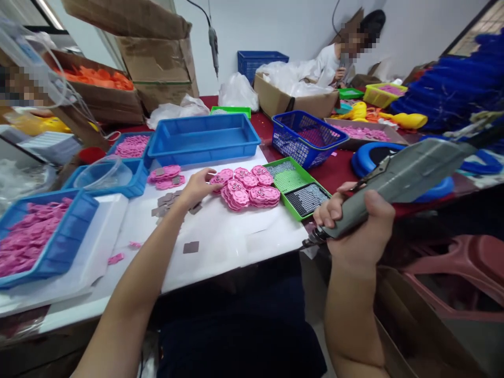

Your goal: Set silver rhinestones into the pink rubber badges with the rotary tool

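My right hand (pixel 360 223) is wrapped round a grey electric screwdriver (pixel 397 176), its bit pointing down and left over the table's front edge. On the white work surface, my left hand (pixel 199 186) reaches to the left side of several stacked pink plastic pieces (pixel 246 186), fingers curved and apart at the nearest piece. Whether the fingertips touch it I cannot tell. Small grey square plates (pixel 167 202) lie beside and partly under that hand, and a single grey plate (pixel 191 247) lies nearer to me. More pink pieces with grey plates on them (pixel 167 177) rest behind the left wrist.
A green tray (pixel 293 210) holding small screws stands right of the pink stacks. Blue bins (pixel 88 215) of pink parts line the left; a large blue tray (pixel 205 152) and blue basket (pixel 289 139) stand behind. Another screwdriver (pixel 213 47) hangs overhead. A co-worker (pixel 328 60) sits at the back.
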{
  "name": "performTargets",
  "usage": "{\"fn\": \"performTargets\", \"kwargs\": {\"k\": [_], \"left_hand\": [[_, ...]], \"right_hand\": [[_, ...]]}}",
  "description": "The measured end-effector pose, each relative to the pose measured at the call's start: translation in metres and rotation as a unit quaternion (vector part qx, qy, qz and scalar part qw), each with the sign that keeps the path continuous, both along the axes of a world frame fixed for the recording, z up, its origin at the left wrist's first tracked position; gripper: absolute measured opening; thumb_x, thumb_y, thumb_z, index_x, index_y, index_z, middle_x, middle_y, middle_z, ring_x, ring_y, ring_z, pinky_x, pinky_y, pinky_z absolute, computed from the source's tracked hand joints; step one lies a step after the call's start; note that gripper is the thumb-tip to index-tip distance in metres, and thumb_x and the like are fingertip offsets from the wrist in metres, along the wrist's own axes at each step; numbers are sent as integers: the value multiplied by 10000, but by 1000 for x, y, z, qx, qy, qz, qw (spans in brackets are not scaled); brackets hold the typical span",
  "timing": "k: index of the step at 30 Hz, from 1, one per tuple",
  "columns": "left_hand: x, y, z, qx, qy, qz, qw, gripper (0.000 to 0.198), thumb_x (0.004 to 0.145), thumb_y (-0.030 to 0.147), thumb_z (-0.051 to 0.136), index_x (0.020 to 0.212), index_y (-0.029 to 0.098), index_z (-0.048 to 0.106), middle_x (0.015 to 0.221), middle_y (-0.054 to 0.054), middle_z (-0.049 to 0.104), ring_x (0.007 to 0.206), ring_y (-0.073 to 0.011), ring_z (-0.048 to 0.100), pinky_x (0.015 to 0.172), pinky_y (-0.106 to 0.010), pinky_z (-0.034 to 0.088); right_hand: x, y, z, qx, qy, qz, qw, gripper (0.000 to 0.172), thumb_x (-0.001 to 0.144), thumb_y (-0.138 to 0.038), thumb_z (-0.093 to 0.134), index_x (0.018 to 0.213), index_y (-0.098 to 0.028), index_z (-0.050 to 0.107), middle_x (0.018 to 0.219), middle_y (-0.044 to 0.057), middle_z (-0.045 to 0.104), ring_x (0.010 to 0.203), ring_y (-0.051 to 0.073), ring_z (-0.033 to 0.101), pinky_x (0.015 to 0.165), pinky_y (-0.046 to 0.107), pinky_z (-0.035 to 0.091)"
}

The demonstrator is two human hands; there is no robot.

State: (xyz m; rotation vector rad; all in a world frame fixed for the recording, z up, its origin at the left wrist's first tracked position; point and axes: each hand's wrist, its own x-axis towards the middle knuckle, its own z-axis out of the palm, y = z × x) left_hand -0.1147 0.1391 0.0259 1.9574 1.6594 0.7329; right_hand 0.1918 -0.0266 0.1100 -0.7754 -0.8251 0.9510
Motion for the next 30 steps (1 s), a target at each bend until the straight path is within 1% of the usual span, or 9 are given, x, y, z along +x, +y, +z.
{"fn": "performTargets", "kwargs": {"k": [8, 13, 20, 23, 25, 26, 27, 28, 30], "left_hand": [[-13, -21, 16, 77, 12, 47, 996, 599, 978, 581, 648, 1321, 90, 626, 1340, -95, 729, 1276, -278, 680, 1118, -437, 524], [-32, -86, 34, 72, 56, 64, 994, 788, 909, 738, 629, 1423, 142, 594, 1241, -68, 760, 1194, -380, 722, 1024, -523, 570], [-21, -187, -12, 65, 60, -2, 996, 836, 933, 860, 474, 1425, 195, 599, 1275, -135, 768, 1144, -364, 745, 950, -480, 614], [-4, -198, -38, 115, 73, -25, 990, 772, 1008, 779, 421, 1404, 143, 607, 1346, -208, 719, 1231, -391, 704, 1054, -551, 557], [6, -198, -49, 136, 92, -32, 986, 699, 1051, 696, 407, 1394, 119, 606, 1333, -231, 713, 1252, -412, 688, 1062, -581, 543], [9, -197, -53, 144, 103, -32, 984, 659, 1068, 650, 406, 1391, 111, 605, 1318, -236, 716, 1262, -421, 681, 1057, -590, 544], [13, -196, -55, 151, 114, -30, 981, 622, 1080, 608, 408, 1390, 106, 604, 1306, -239, 718, 1274, -432, 672, 1053, -599, 545], [15, -195, -56, 159, 126, -25, 979, 590, 1087, 573, 412, 1392, 105, 602, 1312, -245, 713, 1296, -445, 655, 1056, -614, 540], [21, -194, -52, 182, 139, -12, 973, 551, 1086, 537, 440, 1399, 113, 600, 1381, -260, 675, 1355, -473, 606, 1074, -651, 518]], "right_hand": [[1, -1, 16, 52, 36, 184, 981, 376, 862, -609, 653, 891, -235, 674, 496, -100, 351, 353, 75, 260, 365, 235, 291], [7, -1, 27, 82, 57, 303, 948, 398, 921, -598, 631, 964, -209, 705, 511, -100, 404, 353, 68, 292, 354, 211, 326], [-4, 5, 31, 119, 98, 381, 912, 441, 979, -624, 551, 992, -194, 649, 521, -116, 443, 337, 42, 290, 372, 167, 319], [-13, 11, 27, 79, 61, 262, 960, 676, 925, -850, 278, 856, -231, 541, 401, -182, 212, 266, 11, 84, 362, 138, 183], [-17, 14, 23, -102, -97, -29, 990, 756, 884, -846, -3, 780, -245, 443, 389, -189, 23, 273, -8, -40, 394, 120, 106], [-19, 16, 21, -230, -221, -225, 921, 738, 899, -782, -82, 761, -246, 406, 398, -183, -22, 282, -15, -58, 410, 115, 92], [-21, 17, 18, -344, -352, -422, 761, 690, 940, -708, -96, 750, -246, 380, 402, -178, -32, 287, -21, -53, 420, 110, 90], [-22, 18, 15, -423, -464, -585, 512, 616, 992, -646, -36, 749, -245, 364, 398, -178, -3, 284, -27, -17, 423, 105, 108], [-24, 20, 10, -422, -542, -720, -102, 466, 1028, -610, 211, 767, -251, 353, 384, -183, 135, 273, -28, 147, 421, 103, 197]]}}
